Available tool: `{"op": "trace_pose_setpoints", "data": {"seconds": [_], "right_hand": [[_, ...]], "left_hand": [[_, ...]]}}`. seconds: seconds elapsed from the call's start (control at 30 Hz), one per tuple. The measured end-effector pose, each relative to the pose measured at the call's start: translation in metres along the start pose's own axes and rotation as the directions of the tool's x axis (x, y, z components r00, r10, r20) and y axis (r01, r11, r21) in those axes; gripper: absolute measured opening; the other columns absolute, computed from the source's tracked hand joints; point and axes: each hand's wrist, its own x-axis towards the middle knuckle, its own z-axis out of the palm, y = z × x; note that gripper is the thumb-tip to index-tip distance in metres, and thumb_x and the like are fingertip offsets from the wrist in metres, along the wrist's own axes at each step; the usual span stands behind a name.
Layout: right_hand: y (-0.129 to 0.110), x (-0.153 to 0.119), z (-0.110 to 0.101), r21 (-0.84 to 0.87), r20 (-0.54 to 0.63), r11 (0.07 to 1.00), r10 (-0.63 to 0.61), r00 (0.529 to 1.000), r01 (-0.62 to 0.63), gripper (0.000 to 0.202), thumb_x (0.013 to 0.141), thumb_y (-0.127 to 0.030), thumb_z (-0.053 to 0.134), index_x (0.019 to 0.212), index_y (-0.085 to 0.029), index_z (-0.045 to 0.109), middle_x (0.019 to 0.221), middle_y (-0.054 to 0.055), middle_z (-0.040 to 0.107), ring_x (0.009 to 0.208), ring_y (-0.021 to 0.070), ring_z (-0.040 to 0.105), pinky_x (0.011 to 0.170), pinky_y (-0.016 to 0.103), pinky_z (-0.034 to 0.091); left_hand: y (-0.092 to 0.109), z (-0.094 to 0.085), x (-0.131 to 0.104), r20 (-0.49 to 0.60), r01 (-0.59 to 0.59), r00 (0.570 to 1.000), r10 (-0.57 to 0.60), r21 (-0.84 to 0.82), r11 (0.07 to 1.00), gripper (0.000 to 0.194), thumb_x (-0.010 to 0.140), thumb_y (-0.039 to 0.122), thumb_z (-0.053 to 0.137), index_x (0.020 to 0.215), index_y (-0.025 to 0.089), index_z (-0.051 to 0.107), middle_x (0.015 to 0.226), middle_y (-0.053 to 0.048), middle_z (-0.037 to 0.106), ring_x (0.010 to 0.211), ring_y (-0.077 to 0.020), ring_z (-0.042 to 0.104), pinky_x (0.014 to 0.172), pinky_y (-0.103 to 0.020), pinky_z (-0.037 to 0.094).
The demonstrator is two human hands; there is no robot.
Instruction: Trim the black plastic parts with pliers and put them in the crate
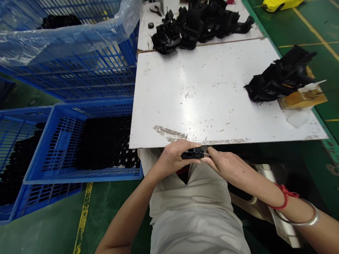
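Note:
Just in front of the table's near edge, over the lap, my left hand (173, 157) is closed around a small black plastic part (193, 153), thumb and fingers along its two long sides. My right hand (225, 164) is closed in a pinch at the right end of that part. A thin, light, metal-looking piece (206, 154) shows between its fingertips, touching or very near the part. Its kind is too small to make out, and the fingers hide much of it.
Tiny dark scraps dot the white table (190, 81). Black plastic parts (196, 24) lie heaped at its back. More black parts (280, 76) stand at right by a yellowish box (302, 100). Blue crates (87, 178), one holding many black pieces (106, 143), stand at left.

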Motion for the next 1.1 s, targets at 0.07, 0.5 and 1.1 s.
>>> {"op": "trace_pose_setpoints", "data": {"seconds": [0.07, 0.5, 1.1], "right_hand": [[0.0003, -0.0001, 0.0009, 0.009, -0.006, 1.000, 0.006, 1.000, -0.006, 0.042, 0.098, -0.053, 0.011, 0.081, -0.022, 0.033, 0.052, -0.003, 0.049, 0.038, 0.0139, 0.044, 0.038, 0.023, 0.018], [0.0018, -0.0009, 0.0013, -0.046, -0.015, 0.999, -0.011, 1.000, 0.011, 0.044, 0.099, -0.051, 0.011, 0.081, -0.020, 0.038, 0.050, -0.003, 0.046, 0.037, 0.0124, 0.041, 0.039, 0.022, 0.016], [0.0029, 0.0003, 0.0034, -0.142, -0.079, 0.983, -0.131, 0.988, 0.118, 0.037, 0.101, -0.041, 0.013, 0.084, -0.019, 0.037, 0.048, -0.007, 0.038, 0.034, 0.0094, 0.032, 0.038, 0.022, 0.013]], "left_hand": [[-0.0002, 0.0002, 0.0001, -0.005, -0.006, 1.000, 0.007, 0.006, 1.000, 0.038, 0.078, 0.038, 0.069, 0.110, 0.019, 0.062, 0.102, -0.005, 0.072, 0.095, -0.0168, 0.067, 0.086, -0.029, 0.055], [-0.0010, 0.0013, 0.0021, -0.038, -0.071, 0.997, 0.073, 0.047, 0.996, 0.037, 0.078, 0.037, 0.068, 0.108, 0.016, 0.062, 0.099, -0.007, 0.073, 0.094, -0.0171, 0.068, 0.084, -0.029, 0.056], [-0.0025, 0.0026, 0.0028, -0.046, -0.118, 0.992, 0.121, 0.047, 0.992, 0.034, 0.080, 0.034, 0.067, 0.108, 0.016, 0.061, 0.097, -0.007, 0.072, 0.092, -0.0161, 0.067, 0.083, -0.028, 0.056]]}}
